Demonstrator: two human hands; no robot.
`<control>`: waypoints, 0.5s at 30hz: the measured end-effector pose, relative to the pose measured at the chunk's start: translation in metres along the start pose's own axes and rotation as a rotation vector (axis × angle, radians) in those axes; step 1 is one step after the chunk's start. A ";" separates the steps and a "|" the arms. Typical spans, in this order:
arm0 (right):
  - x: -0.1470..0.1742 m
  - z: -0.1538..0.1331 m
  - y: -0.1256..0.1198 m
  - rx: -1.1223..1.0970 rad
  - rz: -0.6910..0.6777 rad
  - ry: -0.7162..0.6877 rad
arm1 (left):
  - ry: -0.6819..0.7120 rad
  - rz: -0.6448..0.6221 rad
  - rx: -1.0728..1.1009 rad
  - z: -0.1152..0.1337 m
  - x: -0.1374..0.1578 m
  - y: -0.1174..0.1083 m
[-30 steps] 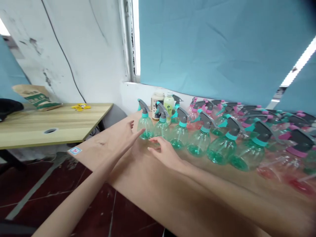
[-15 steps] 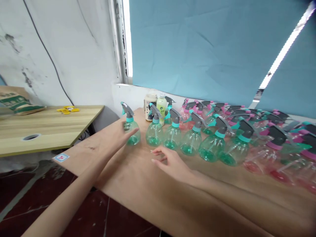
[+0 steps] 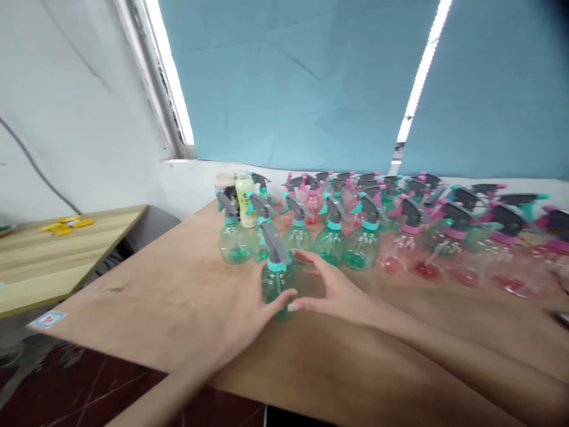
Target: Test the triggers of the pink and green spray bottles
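A green clear spray bottle [image 3: 276,266] with a grey trigger head and turquoise collar stands upright in front of the row. My left hand [image 3: 244,323] is wrapped around its body from the left, thumb across the near side. From the right, my right hand [image 3: 340,290] curves toward the same bottle, thumb and fingers apart; whether its fingertips touch the bottle I cannot tell. Just behind stands a row of similar green spray bottles [image 3: 235,240], continued at right by pink ones [image 3: 398,252].
A pale green labelled bottle [image 3: 246,198] and a jar [image 3: 226,179] stand at the back left of the wooden table [image 3: 178,284]. More spray bottles crowd the back against the wall. On a separate side table [image 3: 89,249] lie yellow objects [image 3: 66,224]. A sticker [image 3: 48,320] marks the table's left corner.
My left hand has carried the spray bottle rightward and closer, from the row's left end to in front of it. My right hand now sits beside that bottle. The view has turned right.
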State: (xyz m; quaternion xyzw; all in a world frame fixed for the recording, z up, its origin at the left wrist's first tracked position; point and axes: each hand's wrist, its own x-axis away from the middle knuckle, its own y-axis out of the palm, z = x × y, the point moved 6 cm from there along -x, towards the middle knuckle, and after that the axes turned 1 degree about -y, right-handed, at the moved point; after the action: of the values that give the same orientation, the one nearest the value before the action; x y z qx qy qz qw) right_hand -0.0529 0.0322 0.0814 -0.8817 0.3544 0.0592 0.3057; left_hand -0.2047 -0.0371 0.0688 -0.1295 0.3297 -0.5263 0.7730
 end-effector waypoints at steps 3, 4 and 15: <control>0.019 -0.003 -0.037 -0.078 0.192 -0.031 | 0.117 -0.131 0.037 0.031 -0.007 0.056; 0.026 -0.003 -0.049 -0.106 0.254 -0.025 | 0.140 -0.167 0.046 0.041 -0.010 0.073; 0.072 0.027 -0.146 -0.140 0.569 0.022 | 0.409 -0.376 0.044 0.108 -0.020 0.199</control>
State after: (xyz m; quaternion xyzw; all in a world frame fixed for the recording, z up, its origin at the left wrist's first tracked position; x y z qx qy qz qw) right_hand 0.0995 0.0872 0.1092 -0.7663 0.5859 0.1572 0.2114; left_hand 0.0052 0.0472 0.0483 -0.0627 0.4377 -0.6828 0.5816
